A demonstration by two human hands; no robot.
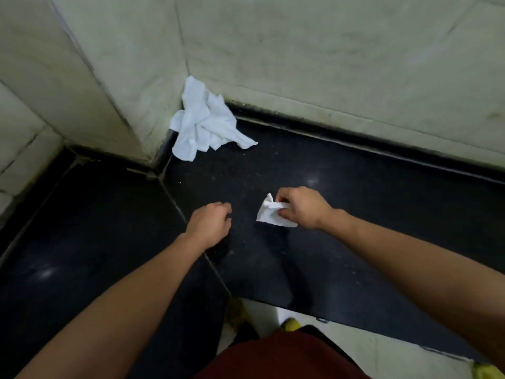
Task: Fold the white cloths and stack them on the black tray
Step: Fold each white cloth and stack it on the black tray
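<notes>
A crumpled pile of white cloths [203,123] lies in the far corner where the black counter [341,187] meets the pale tiled walls. My right hand [303,207] is shut on a small, partly folded white cloth [270,213], held just above the counter at its middle. My left hand [211,222] hovers a little to the left of that cloth, fingers loosely curled and holding nothing. No black tray can be told apart from the dark counter.
Pale tiled walls [328,64] close off the counter at the back and left. A seam [191,228] runs diagonally across the black surface. The counter's front edge [314,309] is near my body, with light floor and yellow footwear [291,324] below.
</notes>
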